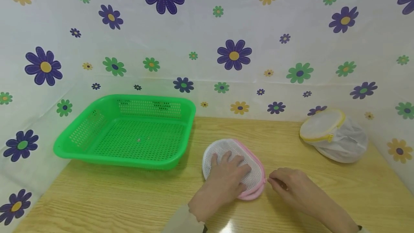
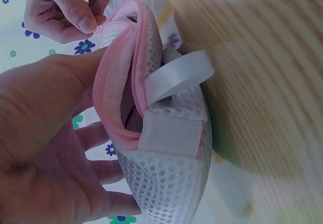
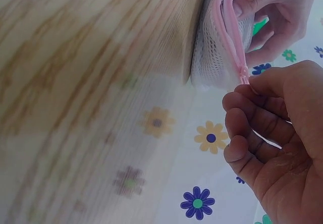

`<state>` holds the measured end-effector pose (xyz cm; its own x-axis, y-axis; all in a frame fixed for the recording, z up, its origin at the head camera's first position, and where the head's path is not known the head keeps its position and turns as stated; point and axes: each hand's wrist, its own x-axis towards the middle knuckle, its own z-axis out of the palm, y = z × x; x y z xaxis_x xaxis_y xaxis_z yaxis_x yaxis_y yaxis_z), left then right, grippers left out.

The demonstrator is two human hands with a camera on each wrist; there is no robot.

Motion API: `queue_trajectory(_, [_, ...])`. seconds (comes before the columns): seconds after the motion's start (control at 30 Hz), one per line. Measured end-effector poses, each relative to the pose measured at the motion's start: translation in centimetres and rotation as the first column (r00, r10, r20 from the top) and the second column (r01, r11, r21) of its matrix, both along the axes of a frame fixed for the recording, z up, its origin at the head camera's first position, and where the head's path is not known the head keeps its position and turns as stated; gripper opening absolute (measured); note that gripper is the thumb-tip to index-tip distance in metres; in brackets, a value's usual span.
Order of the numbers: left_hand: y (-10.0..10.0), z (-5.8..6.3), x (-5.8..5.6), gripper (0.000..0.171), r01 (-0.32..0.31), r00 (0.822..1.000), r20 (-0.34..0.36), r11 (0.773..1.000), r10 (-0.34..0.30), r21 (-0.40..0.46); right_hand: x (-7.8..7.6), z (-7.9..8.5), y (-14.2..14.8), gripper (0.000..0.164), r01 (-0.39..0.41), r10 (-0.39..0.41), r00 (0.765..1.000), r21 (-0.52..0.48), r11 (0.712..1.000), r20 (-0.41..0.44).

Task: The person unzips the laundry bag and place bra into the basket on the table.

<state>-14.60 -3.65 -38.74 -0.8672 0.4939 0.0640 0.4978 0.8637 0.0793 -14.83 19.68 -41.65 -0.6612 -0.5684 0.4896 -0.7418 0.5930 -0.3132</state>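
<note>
A white mesh laundry bag (image 1: 223, 146) with pink trim lies on the table in front of me. My left hand (image 1: 226, 175) rests on its top with the fingers spread, the thumb at the pink edge. At the bag's right end, my right hand (image 1: 291, 186) pinches the zipper pull (image 3: 245, 77) between thumb and forefinger; the other fingers curl loosely. In the left wrist view the pink zipper opening (image 2: 132, 93) gapes along the side, with a white loop (image 2: 181, 75) beside it. The bag's inside is mostly hidden.
A green plastic basket (image 1: 187, 132) with perforated sides stands at the back left. Toward the back right sits another white mesh bag (image 1: 339, 139) with yellow trim. A flower-printed white sheet (image 1: 200, 28) hangs behind the wooden table (image 1: 113, 197).
</note>
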Motion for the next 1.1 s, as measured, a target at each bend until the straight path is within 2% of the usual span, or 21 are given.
queue_trajectory(0.17, [-0.17, -0.11, -0.2, 0.04, 0.008, 1.0, -0.003, 1.0, -0.008, 0.005, -0.01, 0.02, 0.01, 0.018, 0.0, 0.0, 1.0, 0.001, 1.0, -0.002])
queue_trajectory(0.47, [-0.55, -0.09, -0.45, 0.042, 0.022, 0.999, 0.041, 1.0, -0.023, 0.019, -0.1, 0.07, -0.07, 0.019, 0.009, -0.009, 1.0, 0.006, 1.0, -0.023])
queue_trajectory(0.8, [-0.66, -0.06, -0.53, 0.043, 0.034, 0.999, 0.039, 0.999, -0.035, 0.011, -0.17, 0.01, -0.03, 0.02, 0.004, -0.004, 0.999, 0.005, 1.0, -0.046])
queue_trajectory(1.1, [-0.71, 0.0, -0.55, 0.043, 0.044, 0.998, 0.04, 0.999, -0.045, 0.012, -0.2, 0.01, -0.04, 0.019, -0.004, 0.004, 1.0, 0.0, 1.0, -0.029])
